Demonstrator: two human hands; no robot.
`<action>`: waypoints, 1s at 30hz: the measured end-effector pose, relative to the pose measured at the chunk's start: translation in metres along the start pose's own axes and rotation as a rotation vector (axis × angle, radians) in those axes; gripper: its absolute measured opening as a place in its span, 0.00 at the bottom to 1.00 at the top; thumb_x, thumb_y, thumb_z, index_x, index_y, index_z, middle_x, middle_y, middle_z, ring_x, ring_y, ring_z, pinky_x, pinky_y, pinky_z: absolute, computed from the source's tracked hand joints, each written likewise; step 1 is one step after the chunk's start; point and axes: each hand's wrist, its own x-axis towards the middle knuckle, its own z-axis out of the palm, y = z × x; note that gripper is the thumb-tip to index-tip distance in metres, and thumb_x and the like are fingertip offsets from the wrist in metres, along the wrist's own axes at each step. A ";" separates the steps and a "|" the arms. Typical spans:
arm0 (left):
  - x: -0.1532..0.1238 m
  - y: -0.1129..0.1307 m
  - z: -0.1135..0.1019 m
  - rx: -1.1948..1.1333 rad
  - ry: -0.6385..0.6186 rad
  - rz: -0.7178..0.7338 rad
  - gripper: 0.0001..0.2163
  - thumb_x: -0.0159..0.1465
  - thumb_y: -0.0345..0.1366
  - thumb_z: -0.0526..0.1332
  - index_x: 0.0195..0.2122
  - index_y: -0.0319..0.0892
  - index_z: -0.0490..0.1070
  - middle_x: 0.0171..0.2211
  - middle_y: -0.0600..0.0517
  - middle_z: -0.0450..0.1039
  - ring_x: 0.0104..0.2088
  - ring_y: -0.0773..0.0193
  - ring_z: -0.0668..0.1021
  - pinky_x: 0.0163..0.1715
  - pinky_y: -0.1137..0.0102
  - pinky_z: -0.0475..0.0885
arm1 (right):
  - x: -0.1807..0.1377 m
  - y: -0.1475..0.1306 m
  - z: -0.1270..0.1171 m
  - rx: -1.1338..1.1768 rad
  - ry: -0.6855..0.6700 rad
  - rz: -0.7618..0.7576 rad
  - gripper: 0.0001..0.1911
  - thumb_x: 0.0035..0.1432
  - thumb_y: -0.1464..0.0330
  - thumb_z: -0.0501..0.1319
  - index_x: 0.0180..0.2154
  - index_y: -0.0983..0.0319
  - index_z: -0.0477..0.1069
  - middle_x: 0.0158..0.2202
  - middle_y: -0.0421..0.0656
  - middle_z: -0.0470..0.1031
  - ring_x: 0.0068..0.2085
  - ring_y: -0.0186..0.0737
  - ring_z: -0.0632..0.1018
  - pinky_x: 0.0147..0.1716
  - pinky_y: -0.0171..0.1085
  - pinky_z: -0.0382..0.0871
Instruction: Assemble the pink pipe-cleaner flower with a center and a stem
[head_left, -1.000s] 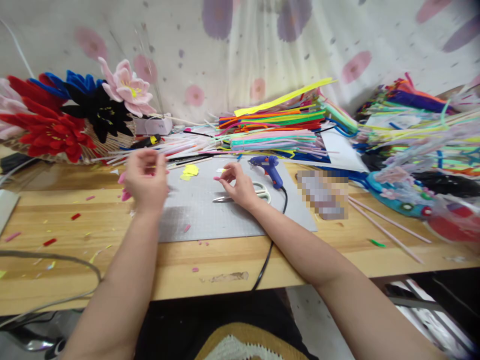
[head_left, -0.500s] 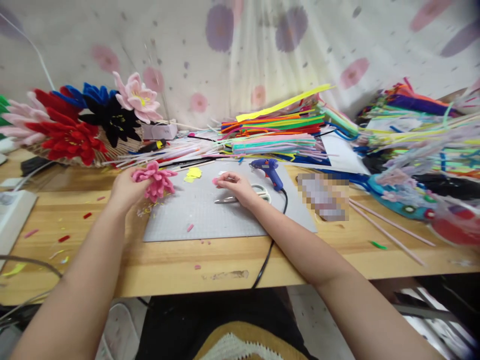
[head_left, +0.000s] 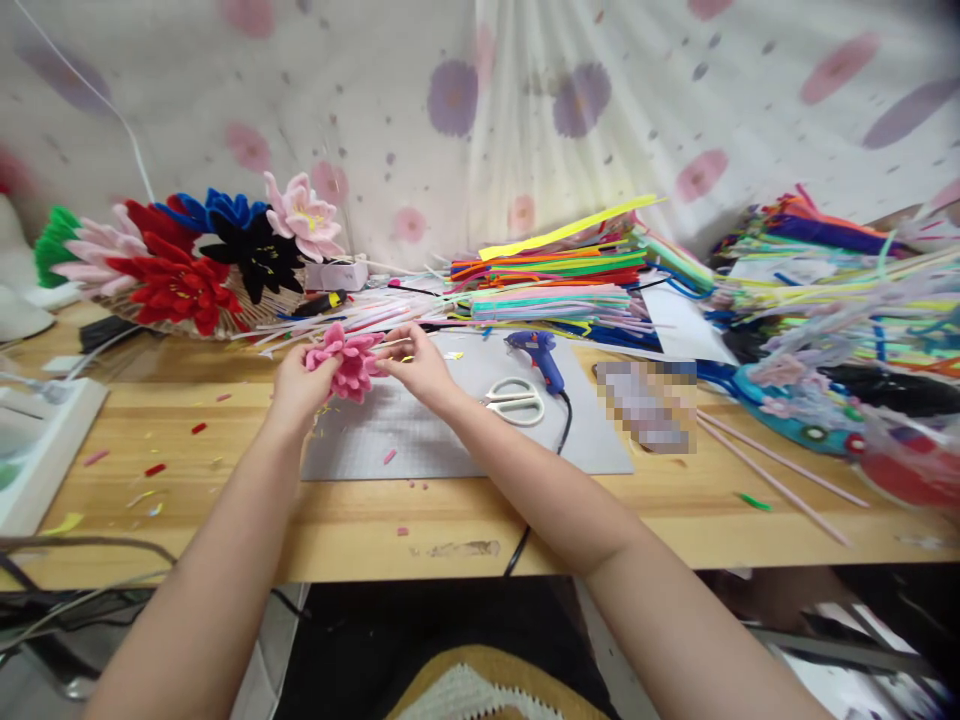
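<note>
A pink pipe-cleaner flower (head_left: pixel 351 362) with many looped petals is held up over the left side of the grey cutting mat (head_left: pixel 442 455). My left hand (head_left: pixel 298 385) grips it from the left, thumb across the petals. From the right, my right hand (head_left: pixel 416 365) reaches its edge, thumb and forefinger pinched close at the outer petals; whatever lies between those fingertips is hidden. White-handled scissors (head_left: pixel 516 402) lie on the mat beyond my right wrist. Behind them rests a blue glue gun (head_left: pixel 538 358), its black cord running toward the table's front edge.
Finished flowers (head_left: pixel 187 285) in red, black, blue and pink stand at the back left. Bundles of coloured pipe cleaners (head_left: pixel 555 270) fill the back. A white power strip (head_left: pixel 56 450) lies at left; two pink stems (head_left: pixel 776 475) lie at right. Small scraps dot the wood.
My right hand has moved left from above the scissors to the flower; the small pink piece it held no longer shows. The scissors are more exposed. The whole view has shifted slightly.
</note>
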 end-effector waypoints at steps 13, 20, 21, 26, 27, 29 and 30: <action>-0.024 0.006 0.011 -0.374 0.045 -0.142 0.07 0.49 0.33 0.61 0.30 0.42 0.65 0.19 0.58 0.67 0.18 0.71 0.69 0.19 0.77 0.66 | 0.004 0.011 0.043 -0.782 0.158 -0.326 0.18 0.52 0.73 0.57 0.46 0.61 0.63 0.43 0.48 0.70 0.48 0.47 0.64 0.50 0.47 0.58; -0.023 -0.003 0.006 -0.231 0.066 -0.063 0.12 0.45 0.31 0.62 0.32 0.42 0.66 0.24 0.57 0.68 0.22 0.71 0.71 0.24 0.76 0.67 | 0.005 0.014 0.045 -0.744 0.243 -0.242 0.27 0.52 0.70 0.58 0.53 0.65 0.56 0.49 0.54 0.61 0.51 0.49 0.63 0.51 0.47 0.59; -0.022 -0.007 0.005 -0.186 0.066 -0.036 0.15 0.43 0.30 0.64 0.34 0.42 0.66 0.26 0.56 0.70 0.24 0.71 0.72 0.25 0.76 0.67 | 0.005 0.015 0.045 -0.733 0.246 -0.235 0.27 0.51 0.70 0.58 0.54 0.65 0.56 0.49 0.54 0.61 0.51 0.49 0.63 0.51 0.47 0.60; -0.018 -0.018 0.004 -0.010 0.067 0.054 0.19 0.41 0.30 0.66 0.36 0.43 0.68 0.30 0.54 0.71 0.26 0.71 0.72 0.27 0.77 0.67 | 0.005 0.016 0.043 -0.676 0.231 -0.170 0.30 0.50 0.70 0.59 0.55 0.66 0.53 0.50 0.54 0.60 0.51 0.45 0.65 0.52 0.44 0.61; -0.018 -0.018 0.004 0.011 0.076 0.055 0.18 0.41 0.31 0.66 0.36 0.43 0.68 0.30 0.54 0.71 0.26 0.71 0.72 0.26 0.77 0.67 | 0.005 0.016 0.041 -0.652 0.218 -0.168 0.31 0.50 0.70 0.59 0.55 0.66 0.53 0.50 0.53 0.61 0.51 0.44 0.65 0.51 0.43 0.62; -0.018 -0.015 0.003 0.032 0.095 0.047 0.18 0.41 0.31 0.66 0.35 0.43 0.68 0.29 0.53 0.71 0.25 0.70 0.72 0.24 0.77 0.66 | 0.003 0.017 0.034 -0.591 0.190 -0.181 0.31 0.48 0.71 0.60 0.54 0.65 0.53 0.49 0.51 0.62 0.50 0.43 0.66 0.50 0.42 0.63; -0.018 -0.013 0.003 0.030 0.097 0.035 0.18 0.41 0.31 0.66 0.35 0.43 0.68 0.29 0.53 0.71 0.24 0.70 0.72 0.23 0.77 0.66 | 0.002 0.017 0.029 -0.563 0.182 -0.192 0.31 0.47 0.71 0.60 0.54 0.65 0.54 0.48 0.50 0.63 0.49 0.43 0.67 0.49 0.42 0.63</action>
